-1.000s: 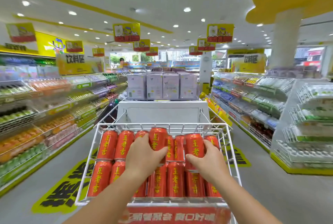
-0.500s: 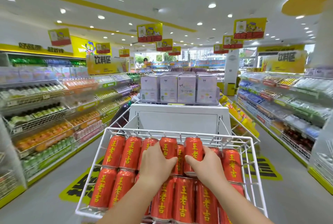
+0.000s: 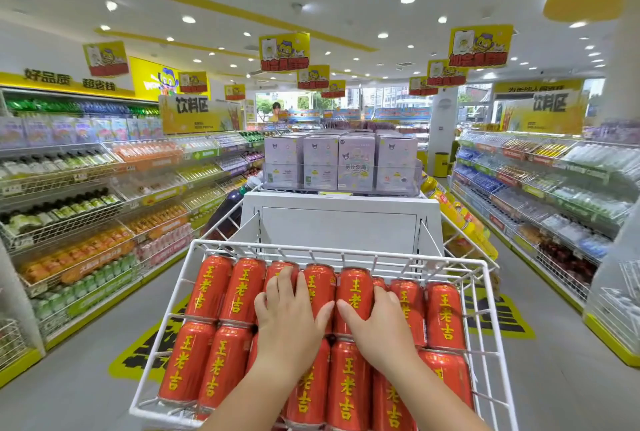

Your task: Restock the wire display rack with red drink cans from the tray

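A white wire display rack [image 3: 346,252] stands right in front of me, filled with red drink cans [image 3: 209,288] that lie on their sides in rows. My left hand [image 3: 288,318] rests flat on the cans in the middle, fingers spread towards the back row. Beside it, my right hand [image 3: 378,325] lies flat on the neighbouring cans [image 3: 354,295], thumb pointing left. Neither hand wraps around a can. The tray is out of view.
Behind the rack is a white stand [image 3: 337,226] topped with lilac boxes [image 3: 339,164]. Yellow bottles [image 3: 450,212] hang along its right side. Drink shelves line the left [image 3: 86,188] and right [image 3: 540,181] of the grey-floored aisles.
The two cans my hands held raised above the pile are now down level in the back row. My fingers have opened and lie flat on top. The view has come closer.
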The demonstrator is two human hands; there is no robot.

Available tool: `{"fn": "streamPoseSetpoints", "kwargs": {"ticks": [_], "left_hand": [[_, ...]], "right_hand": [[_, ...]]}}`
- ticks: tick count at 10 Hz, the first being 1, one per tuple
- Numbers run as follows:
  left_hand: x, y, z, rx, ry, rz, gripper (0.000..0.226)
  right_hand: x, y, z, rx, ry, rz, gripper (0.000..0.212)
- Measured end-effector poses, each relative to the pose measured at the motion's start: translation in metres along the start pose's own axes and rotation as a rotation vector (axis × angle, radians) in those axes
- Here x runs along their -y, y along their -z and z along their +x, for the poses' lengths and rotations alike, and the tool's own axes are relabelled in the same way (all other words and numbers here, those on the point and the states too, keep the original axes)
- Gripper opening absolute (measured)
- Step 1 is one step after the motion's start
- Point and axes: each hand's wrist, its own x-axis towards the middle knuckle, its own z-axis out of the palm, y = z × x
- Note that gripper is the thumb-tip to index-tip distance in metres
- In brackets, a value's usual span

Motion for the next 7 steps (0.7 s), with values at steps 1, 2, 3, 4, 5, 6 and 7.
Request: {"fn": "streamPoseSetpoints", "kwargs": {"ticks": [1, 2, 3, 4, 5, 6, 7], "left_hand": [[0.008, -0.006, -0.003, -0.033, -0.080, 0.003, 0.069], [0.014, -0.011, -0.003, -0.062, -0.123, 0.027, 0.069], [0.009, -0.011, -0.003, -0.033, -0.077, 0.012, 0.073], [0.005, -0.010, -0.004, -0.005, -0.044, -0.004, 0.075], [0.007, 0.000, -0.005, 0.055, -0.069, 0.002, 0.082], [0.016, 0.013, -0.007, 0.115, -0.158, 0.043, 0.087], [0.031, 0.029, -0.014, 0.105, -0.217, 0.073, 0.077]], "right_hand": [[-0.005, 0.003, 0.001, 0.037, 0.034, -0.022, 0.033], [-0.008, 0.004, 0.003, 0.032, 0.075, -0.036, 0.033], [-0.009, -0.002, 0.003, -0.002, 0.083, -0.028, 0.050], [-0.010, -0.005, 0.002, -0.003, 0.075, -0.052, 0.063], [-0.005, 0.001, 0.000, 0.023, 0.058, -0.090, 0.060], [0.001, 0.011, -0.003, 0.059, 0.072, -0.276, 0.075], [0.011, 0.023, -0.018, 0.008, 0.126, -0.512, 0.085]]}}
